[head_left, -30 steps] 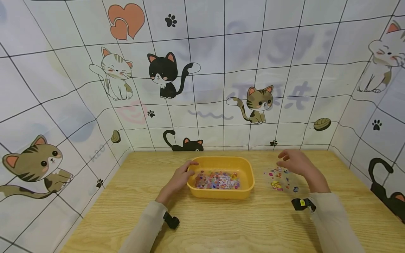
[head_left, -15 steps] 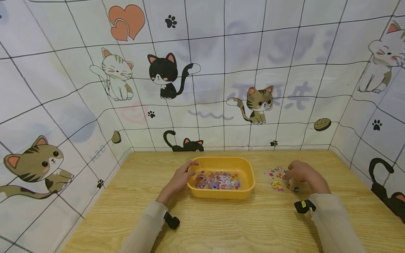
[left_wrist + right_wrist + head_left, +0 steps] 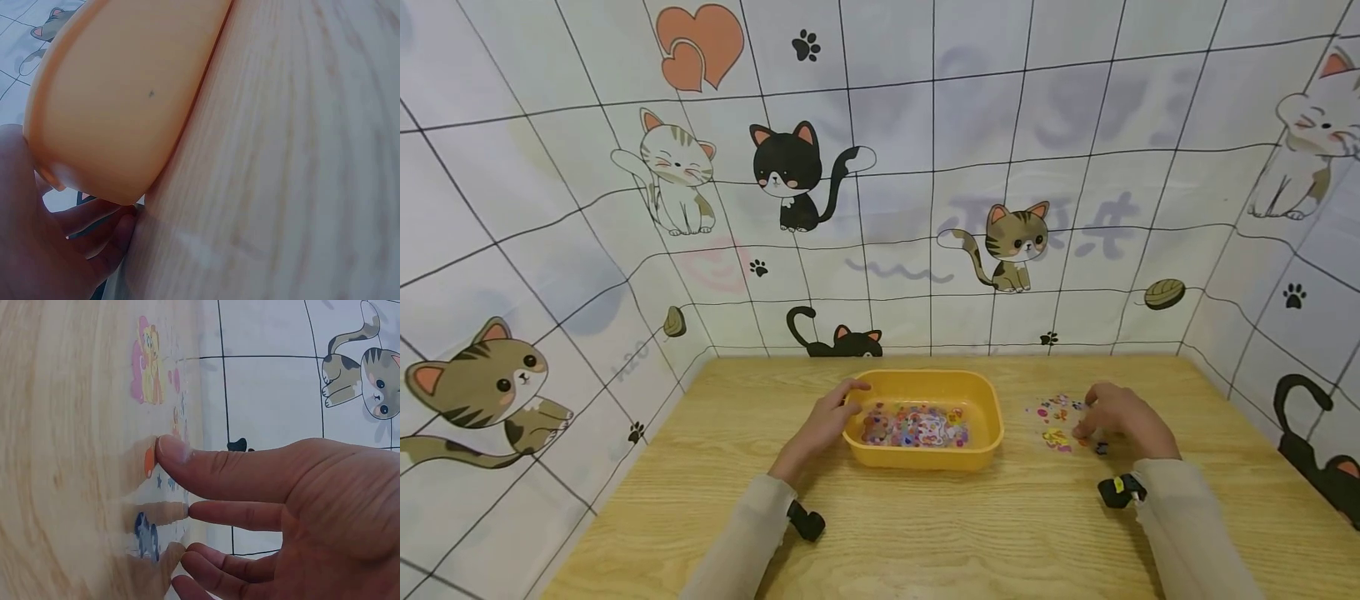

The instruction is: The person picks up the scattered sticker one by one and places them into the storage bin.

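My left hand (image 3: 827, 417) holds the near-left end of a yellow plastic basin (image 3: 925, 458), its thumb over the rim and its other fingers along the outer wall. Inside the basin lie many small, bright, sticker-like pieces (image 3: 913, 427). To the right, flat colourful stickers (image 3: 1056, 439) are spread on the table. Over their right side is my right hand (image 3: 1116, 412), fingers spread and pointing down at the table. In the right wrist view its thumb tip is right at an orange sticker (image 3: 149, 461); a dark blue sticker (image 3: 147, 537) lies below. Nothing shows between the fingers.
The wooden table (image 3: 940, 533) reaches back to a white wall covering (image 3: 895, 200) with a grid and printed cats. Similar printed covering closes in both sides. Each wrist wears a black camera on a strap, the right one (image 3: 1120, 490) close over the table.
My right hand has come down from above the back of the stickers to their right side, its fingertips now low at the table. The left hand and the basin have stayed put.
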The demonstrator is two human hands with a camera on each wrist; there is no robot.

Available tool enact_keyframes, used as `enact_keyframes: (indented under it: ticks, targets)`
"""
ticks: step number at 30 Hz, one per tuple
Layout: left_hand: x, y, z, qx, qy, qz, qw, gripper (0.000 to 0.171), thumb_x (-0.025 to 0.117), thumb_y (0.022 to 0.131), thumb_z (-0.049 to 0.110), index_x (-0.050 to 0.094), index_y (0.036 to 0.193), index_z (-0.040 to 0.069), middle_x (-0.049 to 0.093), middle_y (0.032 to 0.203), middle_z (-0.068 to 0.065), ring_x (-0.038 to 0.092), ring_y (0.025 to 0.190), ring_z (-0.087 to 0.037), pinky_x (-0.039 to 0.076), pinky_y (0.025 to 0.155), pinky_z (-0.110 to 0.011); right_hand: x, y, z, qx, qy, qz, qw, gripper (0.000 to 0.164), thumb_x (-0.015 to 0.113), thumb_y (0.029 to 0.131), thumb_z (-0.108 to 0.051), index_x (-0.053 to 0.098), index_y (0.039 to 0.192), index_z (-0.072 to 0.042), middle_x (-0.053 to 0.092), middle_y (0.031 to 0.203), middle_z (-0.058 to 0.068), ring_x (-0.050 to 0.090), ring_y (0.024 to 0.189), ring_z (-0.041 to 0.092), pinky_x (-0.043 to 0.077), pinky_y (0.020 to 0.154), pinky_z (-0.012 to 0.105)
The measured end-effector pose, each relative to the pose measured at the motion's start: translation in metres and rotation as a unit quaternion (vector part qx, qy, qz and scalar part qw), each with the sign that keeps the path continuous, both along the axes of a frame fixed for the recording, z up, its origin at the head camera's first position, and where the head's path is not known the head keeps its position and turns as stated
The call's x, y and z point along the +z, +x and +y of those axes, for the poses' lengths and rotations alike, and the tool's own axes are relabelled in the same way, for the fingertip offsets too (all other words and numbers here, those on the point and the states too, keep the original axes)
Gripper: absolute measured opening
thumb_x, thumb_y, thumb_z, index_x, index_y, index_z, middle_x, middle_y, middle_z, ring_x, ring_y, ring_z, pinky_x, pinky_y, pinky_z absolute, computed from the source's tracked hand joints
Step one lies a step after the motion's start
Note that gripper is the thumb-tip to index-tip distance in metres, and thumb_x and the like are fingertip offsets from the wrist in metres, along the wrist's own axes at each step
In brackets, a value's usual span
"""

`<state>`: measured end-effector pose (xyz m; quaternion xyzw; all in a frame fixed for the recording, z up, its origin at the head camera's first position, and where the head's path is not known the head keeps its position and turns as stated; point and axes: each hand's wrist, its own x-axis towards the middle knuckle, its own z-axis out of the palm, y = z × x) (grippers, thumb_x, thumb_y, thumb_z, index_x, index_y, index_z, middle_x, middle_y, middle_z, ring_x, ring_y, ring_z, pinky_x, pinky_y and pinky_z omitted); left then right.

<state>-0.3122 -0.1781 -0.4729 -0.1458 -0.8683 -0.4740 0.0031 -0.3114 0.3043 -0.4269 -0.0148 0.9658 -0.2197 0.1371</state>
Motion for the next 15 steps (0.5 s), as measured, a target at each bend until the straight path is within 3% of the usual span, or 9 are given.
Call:
enact_keyframes:
  ticks: [5,10,15]
  targets:
    - [0.0008,0.0001,0.0004,0.006,0.001,0.0,1.0,0.038,0.05,0.102,0.012,0.06,0.138,0.019,0.055,0.154,-0.006,0.044,0.148,-0.034,0.041,0.116,-0.057,-0.0001,-0.0003,0.002,0.007,-0.002,0.005,1.0,0.074,0.084,0.082,-0.026,0.049,0.133,0.016,0.049,0.135,0.041,0.054,0.111,0.048,0.049,0.093,0.061]
    - [0.002,0.0009,0.0012,0.006,0.001,0.001,1.0,0.039,0.05,0.102,0.012,0.06,0.139,0.018,0.055,0.154,-0.007,0.042,0.15,-0.036,0.038,0.119,-0.059,-0.0001,-0.0014,0.0045,-0.009,-0.012,-0.001,1.0,0.065,0.084,0.081,-0.024,0.053,0.124,0.014,0.056,0.123,0.035,0.053,0.098,0.038,0.05,0.084,0.052]
    - [0.0023,0.0011,0.0019,0.004,0.001,-0.004,1.0,0.039,0.049,0.102,0.012,0.059,0.139,0.017,0.053,0.155,-0.008,0.039,0.151,-0.037,0.036,0.12,-0.06,-0.0029,-0.0024,0.0057,-0.025,-0.017,-0.011,0.999,0.07,0.083,0.083,-0.022,0.049,0.132,0.015,0.051,0.129,0.039,0.049,0.098,0.039,0.047,0.087,0.053]
